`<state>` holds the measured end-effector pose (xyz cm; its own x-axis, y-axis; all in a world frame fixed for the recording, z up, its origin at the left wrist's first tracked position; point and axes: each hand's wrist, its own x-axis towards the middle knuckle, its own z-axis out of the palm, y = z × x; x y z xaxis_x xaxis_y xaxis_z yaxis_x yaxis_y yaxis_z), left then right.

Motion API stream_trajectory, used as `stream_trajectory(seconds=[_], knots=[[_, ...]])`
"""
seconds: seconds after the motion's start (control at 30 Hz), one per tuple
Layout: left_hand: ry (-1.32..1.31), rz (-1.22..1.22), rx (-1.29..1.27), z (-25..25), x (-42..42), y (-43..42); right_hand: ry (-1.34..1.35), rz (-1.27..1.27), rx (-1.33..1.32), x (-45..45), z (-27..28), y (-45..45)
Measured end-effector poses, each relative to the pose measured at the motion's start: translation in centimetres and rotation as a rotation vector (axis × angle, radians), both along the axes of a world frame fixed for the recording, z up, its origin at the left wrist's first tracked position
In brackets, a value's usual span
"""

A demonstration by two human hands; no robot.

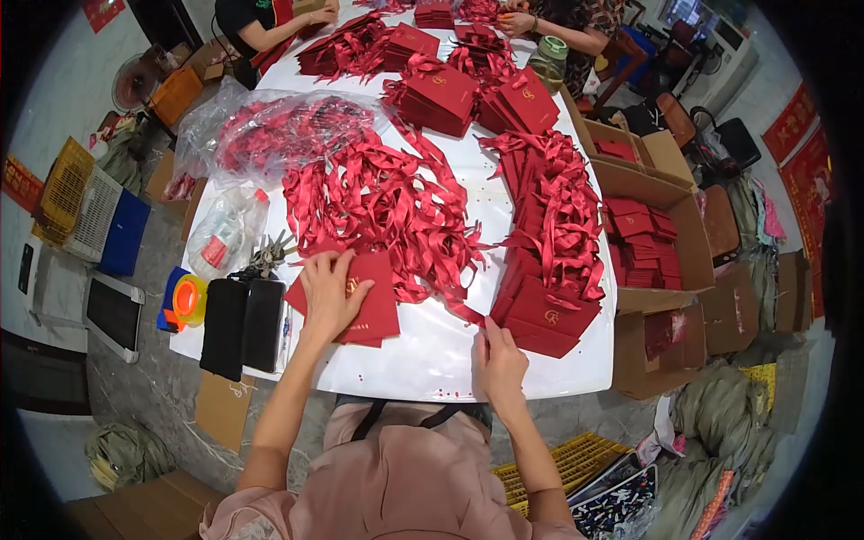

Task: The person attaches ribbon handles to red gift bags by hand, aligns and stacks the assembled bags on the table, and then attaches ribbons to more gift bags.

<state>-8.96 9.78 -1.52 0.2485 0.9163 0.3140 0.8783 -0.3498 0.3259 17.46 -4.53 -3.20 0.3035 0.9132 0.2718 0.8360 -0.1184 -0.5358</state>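
Here, cartons (664, 301) beside white table (423, 362); left grip (328, 299) spread on red bag (382, 310); right grip (501, 367) at ribbon (462, 311), closure unclear.

Left hand (328, 292) lies palm-down, spread wide; right hand (502, 364) (bare, like its partner) points forward, half-curled.

Near the edge of the white table (423, 367), flat red bags (380, 310) are stacked slightly askew, the top one marked in gold and partly covered. Just beyond, a heap of glossy red ribbons (387, 211) is tangled loose, and one strand (462, 310) is stretched to the right, where ribboned red bags (547, 317) are packed in a leaning, overlapping row, gold emblem showing on the nearest.
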Motion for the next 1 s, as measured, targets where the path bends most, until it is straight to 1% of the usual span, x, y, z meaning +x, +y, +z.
stream_trajectory(seconds=[0.03, 0.1, 0.23, 0.3, 0.33, 0.4, 0.47, 0.53, 0.57, 0.63, 0.67, 0.7, 0.77, 0.8, 0.83, 0.87, 0.9, 0.93, 1.0], knots=[[-0.017, -0.019, 0.047, 0.0, 0.3, -0.6, 0.001, 0.003, 0.0, -0.2, -0.6, 0.4], [-0.037, -0.054, 0.015, -0.2, 0.9, -2.1, -0.028, -0.004, -0.038, -0.6, -1.5, 1.0], [-0.072, -0.089, -0.036, -1.1, 2.8, -5.7, 0.013, 0.017, -0.084, -1.2, -1.2, 1.5], [-0.087, -0.109, -0.063, -1.2, 4.0, -7.2, 0.069, 0.094, -0.023, -1.2, -1.5, 1.6], [-0.098, -0.115, -0.07, -1.4, 4.6, -7.9, 0.067, 0.093, -0.024, -1.2, -1.2, 1.5], [-0.084, -0.157, -0.106, -1.5, 5.7, -9.0, 0.214, 0.108, 0.054, -1.3, -0.2, 1.3], [-0.086, -0.191, -0.116, -1.4, 6.6, -9.6, 0.209, 0.116, 0.101, -1.2, 1.1, 0.8], [-0.213, -0.25, -0.046, -1.1, 7.6, -10.1, 0.153, 0.134, 0.168, -0.8, 1.7, 0.0], [-0.228, -0.281, -0.038, -0.8, 8.0, -10.2, 0.151, 0.131, 0.165, -0.7, 2.1, -0.3], [-0.257, -0.373, 0.029, 0.2, 9.2, -10.1, 0.105, 0.235, 0.199, -0.6, 3.0, -1.0], [-0.273, -0.466, 0.029, 0.7, 9.6, -9.7, 0.113, 0.27, 0.204, -0.6, 3.0, -1.2], [-0.274, -0.466, 0.03, 0.4, 9.8, -9.7, 0.112, 0.271, 0.205, -0.6, 3.0, -1.4], [-0.348, -0.598, -0.061, -0.8, 10.3, -9.4, 0.184, 0.322, 0.25, -0.6, 3.1, -1.7], [-0.455, -0.567, -0.081, -1.0, 10.8, -9.5, 0.182, 0.322, 0.251, -0.7, 2.7, -1.9], [-0.455, -0.568, -0.081, -1.1, 11.1, -9.6, 0.392, 0.211, 0.245, -0.8, 2.1, -2.3], [-0.52, -0.538, -0.097, -1.3, 11.3, -9.7, 0.601, 0.096, 0.236, -0.8, 1.5, -2.7], [-0.584, -0.508, -0.113, -1.2, 11.5, -9.8, 0.811, -0.039, 0.161, -0.8, 1.3, -3.1], [-0.584, -0.51, -0.115, -1.2, 11.7, -10.0, 0.811, -0.042, 0.161, -0.4, 1.1, -3.0], [-0.583, -0.511, -0.115, -1.1, 12.1, -10.5, 1.084, -0.075, 0.09, 0.0, 0.9, -2.7]])
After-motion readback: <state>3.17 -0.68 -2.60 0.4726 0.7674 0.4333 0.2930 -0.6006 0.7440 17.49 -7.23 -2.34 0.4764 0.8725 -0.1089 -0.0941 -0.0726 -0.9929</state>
